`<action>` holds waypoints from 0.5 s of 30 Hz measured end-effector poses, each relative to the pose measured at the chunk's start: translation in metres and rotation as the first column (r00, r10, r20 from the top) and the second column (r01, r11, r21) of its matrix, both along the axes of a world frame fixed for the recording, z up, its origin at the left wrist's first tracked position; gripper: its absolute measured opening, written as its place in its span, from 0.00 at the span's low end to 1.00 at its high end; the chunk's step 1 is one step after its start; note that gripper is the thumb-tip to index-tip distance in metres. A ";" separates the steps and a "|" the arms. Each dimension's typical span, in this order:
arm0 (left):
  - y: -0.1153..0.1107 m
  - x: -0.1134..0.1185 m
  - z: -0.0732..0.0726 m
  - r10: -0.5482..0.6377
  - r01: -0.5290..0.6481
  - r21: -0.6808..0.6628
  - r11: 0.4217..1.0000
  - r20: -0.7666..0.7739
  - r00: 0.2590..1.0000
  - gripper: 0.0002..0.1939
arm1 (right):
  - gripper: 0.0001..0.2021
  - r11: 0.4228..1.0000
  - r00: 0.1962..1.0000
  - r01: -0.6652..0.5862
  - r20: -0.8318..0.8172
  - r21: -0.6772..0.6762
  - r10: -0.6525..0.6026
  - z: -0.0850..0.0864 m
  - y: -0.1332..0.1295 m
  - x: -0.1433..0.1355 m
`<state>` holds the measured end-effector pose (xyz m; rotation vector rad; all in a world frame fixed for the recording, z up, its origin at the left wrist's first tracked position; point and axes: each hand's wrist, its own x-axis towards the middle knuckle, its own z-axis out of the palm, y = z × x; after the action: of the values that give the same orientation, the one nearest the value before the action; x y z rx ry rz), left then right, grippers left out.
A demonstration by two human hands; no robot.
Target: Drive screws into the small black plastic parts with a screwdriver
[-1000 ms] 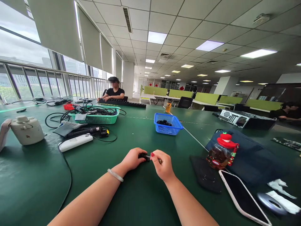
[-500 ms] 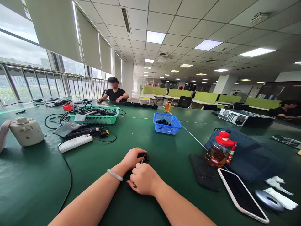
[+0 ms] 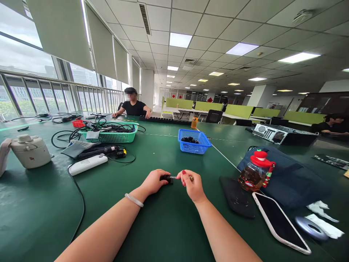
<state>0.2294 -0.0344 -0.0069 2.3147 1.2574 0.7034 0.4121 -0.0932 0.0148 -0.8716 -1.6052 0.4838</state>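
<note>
At the middle of the green table (image 3: 174, 225), my left hand (image 3: 156, 181) is closed around a small black part (image 3: 167, 178), pressing it down at the tabletop. What exactly the part is cannot be made out, as fingers cover some of it. My right hand (image 3: 192, 185) grips a screwdriver (image 3: 191, 178) by its brownish handle, most of which is hidden in the fingers. The thin silver shaft lies nearly level, pointing left, with its tip at the right side of the black part. Beyond both hands stands a blue basket (image 3: 200, 148) with small black pieces (image 3: 190, 140) in it.
To the left are a white power strip (image 3: 88, 164), a cream jug (image 3: 30, 153) and a green basket (image 3: 114, 137) of cables. Right of me lie a black pouch (image 3: 236, 198), a red-lidded bottle (image 3: 253, 176) and a phone (image 3: 280, 222). A person (image 3: 133, 107) sits across the table.
My right hand has swung out to the right and slightly forward, turning the screwdriver from pointing away from me to pointing left. My left hand stays about where it was on the black part.
</note>
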 end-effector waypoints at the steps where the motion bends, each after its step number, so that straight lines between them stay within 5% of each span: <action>1: 0.000 0.000 0.000 0.002 -0.002 -0.002 1.000 -0.002 1.000 0.19 | 0.26 0.999 0.996 -0.009 -0.093 -0.042 0.005 -0.002 0.003 0.002; 6: 0.002 0.000 0.000 -0.011 0.011 0.007 1.000 -0.005 1.000 0.18 | 0.30 0.996 0.968 -0.032 -0.250 -0.083 0.010 -0.005 0.008 0.001; 15: 0.001 0.000 0.000 -0.012 0.012 0.013 1.000 -0.001 1.000 0.19 | 0.27 1.000 0.999 -0.022 -0.027 0.003 0.022 -0.004 0.001 0.001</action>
<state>0.2291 -0.0329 -0.0072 2.3314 1.2423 0.7090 0.4127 -0.0925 0.0112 -0.8428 -1.5921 0.5065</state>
